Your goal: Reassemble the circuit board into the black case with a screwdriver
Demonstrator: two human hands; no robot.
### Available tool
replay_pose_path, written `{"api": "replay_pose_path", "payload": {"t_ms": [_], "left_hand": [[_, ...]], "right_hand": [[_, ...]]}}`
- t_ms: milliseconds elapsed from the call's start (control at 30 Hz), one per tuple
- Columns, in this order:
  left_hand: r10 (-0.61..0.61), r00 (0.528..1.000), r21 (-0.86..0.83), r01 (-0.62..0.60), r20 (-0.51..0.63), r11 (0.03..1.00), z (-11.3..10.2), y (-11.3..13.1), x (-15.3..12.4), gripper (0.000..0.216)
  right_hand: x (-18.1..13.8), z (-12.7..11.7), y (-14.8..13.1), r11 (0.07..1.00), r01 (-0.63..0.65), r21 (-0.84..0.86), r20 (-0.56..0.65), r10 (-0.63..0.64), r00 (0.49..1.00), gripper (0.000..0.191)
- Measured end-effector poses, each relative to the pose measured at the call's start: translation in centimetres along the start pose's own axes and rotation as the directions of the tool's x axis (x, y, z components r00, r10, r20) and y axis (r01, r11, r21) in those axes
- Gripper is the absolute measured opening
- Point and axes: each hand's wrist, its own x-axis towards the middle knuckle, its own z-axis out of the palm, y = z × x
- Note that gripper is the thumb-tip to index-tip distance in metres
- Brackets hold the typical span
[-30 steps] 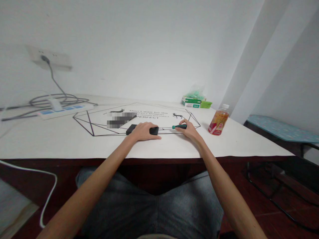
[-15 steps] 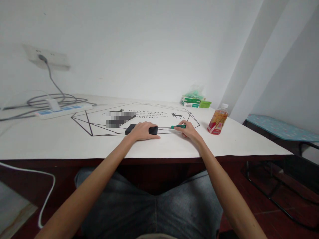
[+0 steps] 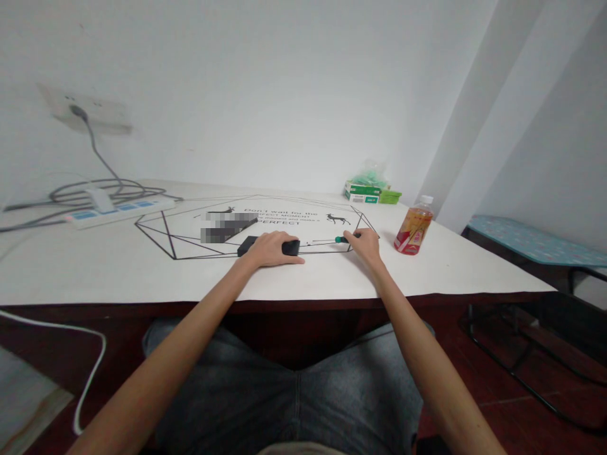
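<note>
A flat black device [image 3: 249, 244] lies on the white table [image 3: 95, 265], and my left hand [image 3: 272, 249] rests on top of it, covering its middle. To its right my right hand [image 3: 364, 244] holds a thin screwdriver with a green handle [image 3: 340, 239]. The shaft points left toward the device's right end, a short gap away from it. Both forearms reach in from the near edge over my jeans.
A power strip [image 3: 114, 212] with coiled grey cables sits far left, plugged into a wall socket [image 3: 85, 114]. A bottle of orange drink [image 3: 414, 226] stands right of my right hand. Green boxes [image 3: 372, 193] lie at the back. A blue-topped bench [image 3: 535, 246] stands at the right.
My right hand has slid a little to the right with the screwdriver, pulling its tip away from the black device. The left hand has stayed on the device.
</note>
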Motion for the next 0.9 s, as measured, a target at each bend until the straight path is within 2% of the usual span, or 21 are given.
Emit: {"api": "replay_pose_path", "payload": {"t_ms": [267, 633, 767, 900], "left_hand": [[-0.008, 1.0, 0.006, 0.008, 0.007, 1.0, -0.1, 0.1, 0.0, 0.078], [-0.017, 1.0, -0.046, 0.017, -0.009, 0.999, 0.0, -0.1, 0.0, 0.078], [-0.034, 0.994, -0.155, 0.018, -0.102, 0.988, 0.0, 0.1, -0.1, 0.066], [-0.008, 0.962, -0.207, -0.051, -0.273, 0.977, 0.2, 0.8, 0.0, 0.045]], "right_hand": [[-0.2, -0.1, -0.3, 0.999, 0.004, -0.043, 0.035, -0.003, 0.999, 0.037], [-0.4, -0.5, -0.6, 0.998, 0.009, 0.058, 0.034, -0.011, 0.999, 0.04], [-0.6, -0.8, -1.0, 0.978, -0.003, 0.207, 0.059, -0.01, 0.998, 0.041], [-0.7, -0.8, -1.3, 0.923, -0.046, 0.383, 0.117, 0.001, 0.993, 0.044]]}}
